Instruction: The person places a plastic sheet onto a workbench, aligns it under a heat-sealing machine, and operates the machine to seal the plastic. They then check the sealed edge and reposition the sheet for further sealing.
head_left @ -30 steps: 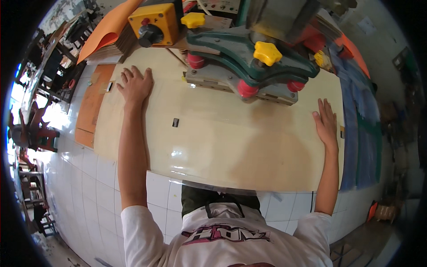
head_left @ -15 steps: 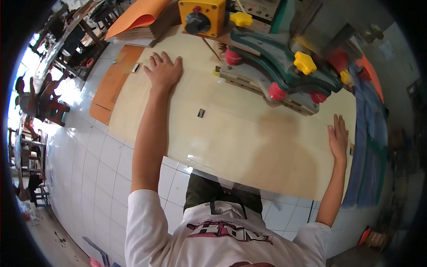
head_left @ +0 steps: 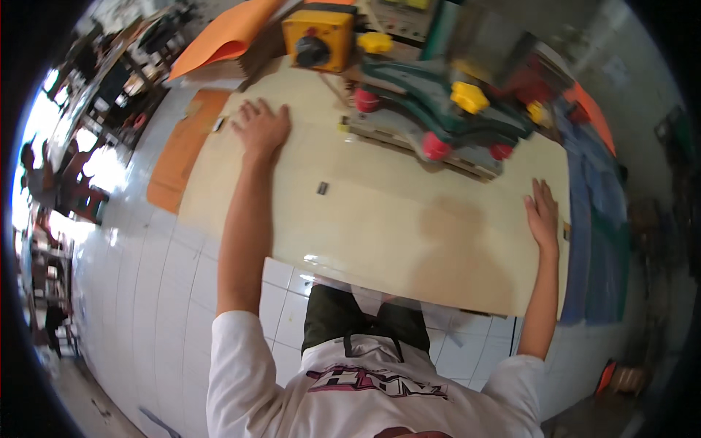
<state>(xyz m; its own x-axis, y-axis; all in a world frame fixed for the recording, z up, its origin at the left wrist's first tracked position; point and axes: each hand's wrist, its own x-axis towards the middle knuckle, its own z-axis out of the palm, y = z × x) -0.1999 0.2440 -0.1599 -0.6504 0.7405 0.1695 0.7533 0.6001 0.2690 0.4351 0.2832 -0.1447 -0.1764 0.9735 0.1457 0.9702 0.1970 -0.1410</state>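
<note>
A large cream-coloured sheet [head_left: 350, 219] covers the table in front of me. On its far left part lies my left hand [head_left: 263, 131], palm down with the fingers spread. My right hand [head_left: 542, 215] rests flat near the sheet's right edge, fingers stretched out. Neither hand holds anything. Between them, nearer the left hand, a small dark rectangular piece [head_left: 322, 188] sits on the sheet. Beyond it stands a green machine head [head_left: 431, 102] with yellow star knobs and red round feet over a metal bar, its lower edge close to the sheet.
A yellow control box [head_left: 319, 40] with a dark dial stands at the back. Left of it are an orange sheet [head_left: 223, 40] on a stack and a brown board [head_left: 186, 157]. Blue fabric [head_left: 595, 233] hangs along the right side. White floor tiles [head_left: 153, 292] show at left.
The view has shifted slightly, so the machine and table appear a little lower or further left. Both hands stay flat on the sheet, with no clear movement of their own.
</note>
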